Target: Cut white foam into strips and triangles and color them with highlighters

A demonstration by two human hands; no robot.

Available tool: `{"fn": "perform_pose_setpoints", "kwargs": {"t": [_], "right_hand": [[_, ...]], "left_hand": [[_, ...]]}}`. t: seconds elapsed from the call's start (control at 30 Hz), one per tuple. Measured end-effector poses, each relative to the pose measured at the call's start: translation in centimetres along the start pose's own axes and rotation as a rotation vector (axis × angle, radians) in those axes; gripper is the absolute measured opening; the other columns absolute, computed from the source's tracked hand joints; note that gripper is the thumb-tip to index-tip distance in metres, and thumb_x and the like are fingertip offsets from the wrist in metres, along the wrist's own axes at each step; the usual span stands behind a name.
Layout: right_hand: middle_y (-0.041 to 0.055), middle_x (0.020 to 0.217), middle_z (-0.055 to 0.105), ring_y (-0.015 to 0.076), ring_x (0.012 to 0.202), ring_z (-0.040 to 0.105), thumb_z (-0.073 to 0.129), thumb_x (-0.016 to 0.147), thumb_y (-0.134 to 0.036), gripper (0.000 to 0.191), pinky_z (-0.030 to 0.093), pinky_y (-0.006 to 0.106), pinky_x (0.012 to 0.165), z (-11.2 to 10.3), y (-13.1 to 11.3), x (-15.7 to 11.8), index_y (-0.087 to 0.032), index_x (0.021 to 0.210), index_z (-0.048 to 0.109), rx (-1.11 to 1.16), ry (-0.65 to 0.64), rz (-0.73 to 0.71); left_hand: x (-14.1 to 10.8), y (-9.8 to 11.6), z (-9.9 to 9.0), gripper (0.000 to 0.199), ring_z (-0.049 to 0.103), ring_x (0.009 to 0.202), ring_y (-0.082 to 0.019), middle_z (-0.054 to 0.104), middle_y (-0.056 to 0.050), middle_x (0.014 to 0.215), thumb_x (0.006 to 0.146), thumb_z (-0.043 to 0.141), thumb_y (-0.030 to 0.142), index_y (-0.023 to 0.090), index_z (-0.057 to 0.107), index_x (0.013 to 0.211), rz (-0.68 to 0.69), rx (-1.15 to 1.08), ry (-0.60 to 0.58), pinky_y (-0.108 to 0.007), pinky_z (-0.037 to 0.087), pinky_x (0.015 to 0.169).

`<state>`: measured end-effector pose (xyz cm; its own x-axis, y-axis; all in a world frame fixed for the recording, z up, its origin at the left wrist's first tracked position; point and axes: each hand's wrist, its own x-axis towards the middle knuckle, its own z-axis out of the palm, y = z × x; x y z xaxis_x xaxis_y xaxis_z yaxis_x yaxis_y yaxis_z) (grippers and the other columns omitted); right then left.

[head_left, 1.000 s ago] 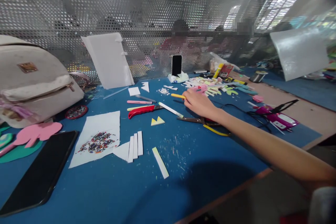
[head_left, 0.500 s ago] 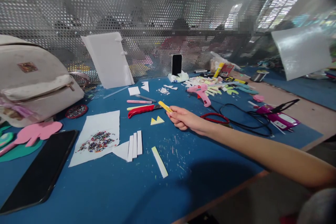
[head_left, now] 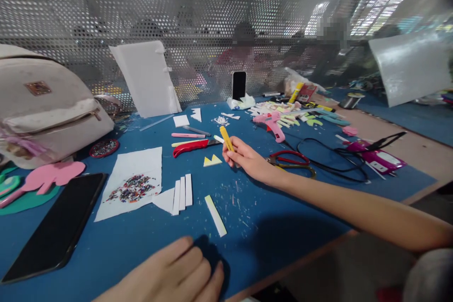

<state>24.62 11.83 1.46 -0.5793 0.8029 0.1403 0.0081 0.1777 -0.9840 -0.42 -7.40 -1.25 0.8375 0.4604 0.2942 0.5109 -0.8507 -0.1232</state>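
Observation:
My right hand [head_left: 244,158] is closed around a yellow highlighter pen [head_left: 225,138], which tilts up from the fingers above the table. Just left of it lie a red-handled cutter [head_left: 191,147] and a zigzag-cut white piece with yellow tips [head_left: 213,161]. Low in the picture, my left hand [head_left: 177,271] hovers near the front of the table, its fingers loosely bent and nothing visible in them. A white strip with a pale-yellow end [head_left: 215,215] lies between the hands. Several plain white strips [head_left: 182,194] rest beside a paper sheet [head_left: 148,160] with a pile of beads [head_left: 132,188].
Red-handled scissors [head_left: 290,157] lie beside my right wrist. A pink glue gun [head_left: 272,125] and its black cable [head_left: 329,153] are farther right. A backpack [head_left: 53,104], a large black phone [head_left: 56,226] and pink foam [head_left: 53,175] occupy the left. A phone [head_left: 239,86] stands at the back.
My left hand has come into view from below. My right hand has turned the yellow highlighter pen more upright and shifted slightly right.

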Motion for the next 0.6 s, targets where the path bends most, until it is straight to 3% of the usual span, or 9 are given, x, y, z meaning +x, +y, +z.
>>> {"fn": "perform_pose_setpoints", "kwargs": {"t": [0.1,0.2,0.4,0.6], "right_hand": [[-0.0050,0.073,0.040,0.0093,0.055,0.032,0.054,0.099,-0.039,0.020,0.026,0.023,0.050,-0.2,0.3,0.1,-0.020,0.101,0.048,-0.013,-0.046,0.046],[-0.0068,0.068,0.032,0.0084,0.051,0.024,0.049,0.101,-0.046,0.029,0.019,0.023,0.047,-0.3,0.7,0.1,-0.017,0.097,0.052,-0.019,-0.094,0.097],[-0.0061,0.068,0.034,0.0083,0.052,0.026,0.054,0.100,-0.047,0.031,0.019,0.021,0.044,0.0,1.0,0.0,-0.019,0.087,0.047,-0.046,-0.086,0.113],[-0.0074,0.067,0.029,0.0080,0.050,0.022,0.052,0.101,-0.049,0.032,0.018,0.020,0.041,0.1,1.3,0.3,-0.022,0.088,0.043,-0.019,-0.066,0.060]], "left_hand": [[2.1,-1.1,-0.8,0.036,0.064,0.086,-0.020,0.073,-0.001,0.100,0.101,0.055,0.024,0.017,0.057,0.136,0.066,0.041,-0.048,-0.036,0.047,0.089],[3.3,-1.4,-1.4,0.034,0.063,0.083,-0.019,0.073,0.000,0.098,0.103,0.052,0.026,0.017,0.058,0.136,0.021,0.040,-0.051,-0.037,0.044,0.086],[3.3,-1.6,-0.9,0.034,0.059,0.074,-0.019,0.069,-0.002,0.090,0.105,0.051,0.025,0.014,0.057,0.137,0.043,0.018,-0.069,-0.037,0.044,0.078],[3.5,-2.0,-1.3,0.039,0.058,0.073,-0.020,0.066,-0.003,0.088,0.110,0.029,0.020,0.013,0.057,0.136,0.056,0.016,-0.071,-0.037,0.044,0.075]]}}
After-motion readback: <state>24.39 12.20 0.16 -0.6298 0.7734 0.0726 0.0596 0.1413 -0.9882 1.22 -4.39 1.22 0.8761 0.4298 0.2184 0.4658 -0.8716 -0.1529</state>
